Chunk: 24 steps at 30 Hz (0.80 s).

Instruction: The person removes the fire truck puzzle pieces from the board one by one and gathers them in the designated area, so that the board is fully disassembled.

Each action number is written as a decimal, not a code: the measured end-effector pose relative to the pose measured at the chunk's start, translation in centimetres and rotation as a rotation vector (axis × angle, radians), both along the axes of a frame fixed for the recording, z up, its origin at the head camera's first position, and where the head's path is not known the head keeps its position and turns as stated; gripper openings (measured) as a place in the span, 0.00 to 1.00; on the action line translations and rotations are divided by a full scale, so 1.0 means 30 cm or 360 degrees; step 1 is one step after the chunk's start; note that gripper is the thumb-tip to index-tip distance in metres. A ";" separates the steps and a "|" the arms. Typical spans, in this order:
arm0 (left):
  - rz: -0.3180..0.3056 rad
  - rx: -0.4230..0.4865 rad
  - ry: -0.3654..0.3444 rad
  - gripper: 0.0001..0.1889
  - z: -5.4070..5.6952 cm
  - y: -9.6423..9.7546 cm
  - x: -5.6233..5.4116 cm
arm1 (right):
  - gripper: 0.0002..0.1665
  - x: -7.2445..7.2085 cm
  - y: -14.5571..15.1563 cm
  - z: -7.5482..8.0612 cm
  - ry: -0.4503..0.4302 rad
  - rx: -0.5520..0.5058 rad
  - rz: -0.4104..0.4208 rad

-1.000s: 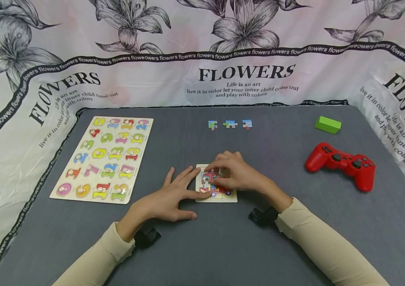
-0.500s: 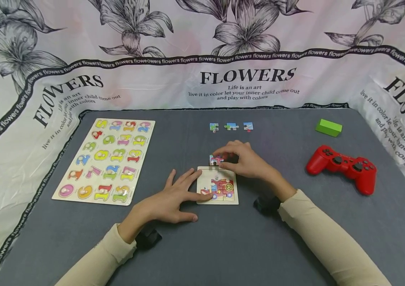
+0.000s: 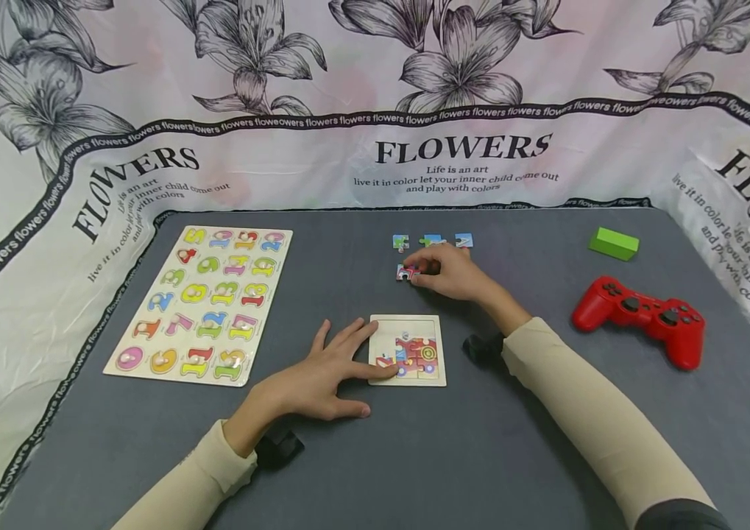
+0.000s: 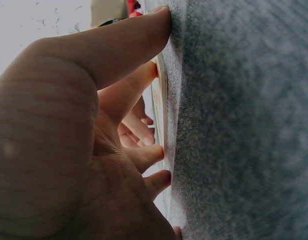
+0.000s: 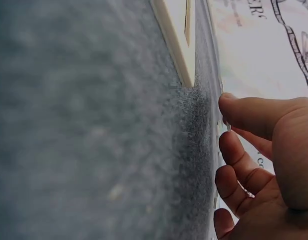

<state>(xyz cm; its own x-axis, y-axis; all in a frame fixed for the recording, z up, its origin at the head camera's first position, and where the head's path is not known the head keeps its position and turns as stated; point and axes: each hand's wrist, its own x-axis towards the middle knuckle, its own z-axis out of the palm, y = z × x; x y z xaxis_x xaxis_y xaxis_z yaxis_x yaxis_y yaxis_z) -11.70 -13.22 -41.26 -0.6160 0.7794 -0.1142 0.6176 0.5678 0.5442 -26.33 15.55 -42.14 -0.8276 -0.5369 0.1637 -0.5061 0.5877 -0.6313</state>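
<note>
- Pale puzzle board (image 3: 389, 331) lies under my spread left hand (image 3: 318, 379): near side filled, far side bare.
- My right hand (image 3: 454, 271) pinches a puzzle piece (image 3: 404, 273).
- Beyond it, three loose pieces (image 3: 400, 241) remain unplaced.

Right hand (image 3: 450, 271) pinching a puzzle piece (image 3: 405, 273), left hand (image 3: 320, 379) (spread wide) touching the puzzle tray (image 3: 384, 340), red controller (image 3: 639, 319) at right

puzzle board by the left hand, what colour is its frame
The puzzle board frame is pale cream, best seen in the head view.
</note>
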 end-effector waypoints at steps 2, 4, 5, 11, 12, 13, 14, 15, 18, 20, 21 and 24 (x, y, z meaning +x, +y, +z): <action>-0.0002 0.0001 0.0001 0.33 0.000 0.002 0.001 | 0.17 -0.013 -0.005 -0.005 -0.0008 0.0036 -0.0012; -0.0005 0.0006 0.0005 0.32 0.001 0.003 0.001 | 0.17 -0.024 -0.010 -0.010 -0.0019 0.0067 -0.0023; -0.0005 0.0005 0.0008 0.32 0.000 0.004 0.002 | 0.18 -0.029 -0.013 -0.012 -0.0024 0.0074 -0.0025; -0.0004 0.0000 0.0002 0.33 -0.001 0.003 0.002 | 0.18 -0.047 -0.024 -0.009 -0.0060 0.0084 -0.0052; -0.0005 0.0003 0.0003 0.33 -0.001 0.002 0.002 | 0.18 -0.048 -0.024 -0.007 -0.0063 0.0085 -0.0054; -0.0006 0.0006 0.0005 0.33 -0.002 0.002 0.002 | 0.19 -0.049 -0.024 -0.006 -0.0067 0.0084 -0.0056; -0.0007 0.0008 0.0006 0.33 -0.003 0.002 0.001 | 0.19 -0.049 -0.024 -0.006 -0.0073 0.0078 -0.0057; -0.0005 0.0008 0.0007 0.33 -0.004 0.001 0.001 | 0.20 -0.050 -0.024 -0.006 -0.0071 0.0074 -0.0054; -0.0002 0.0004 0.0006 0.33 -0.006 0.000 -0.001 | 0.21 -0.048 -0.022 -0.009 -0.0070 0.0061 -0.0076; 0.0000 0.0001 0.0005 0.33 -0.007 -0.001 -0.002 | 0.21 -0.046 -0.019 -0.014 -0.0078 0.0049 -0.0108; 0.0000 0.0000 0.0005 0.33 -0.006 -0.001 -0.003 | 0.20 -0.044 -0.018 -0.017 -0.0078 0.0044 -0.0125; 0.0001 -0.0005 0.0004 0.33 -0.006 -0.002 -0.004 | 0.18 -0.040 -0.018 -0.021 -0.0085 0.0032 -0.0188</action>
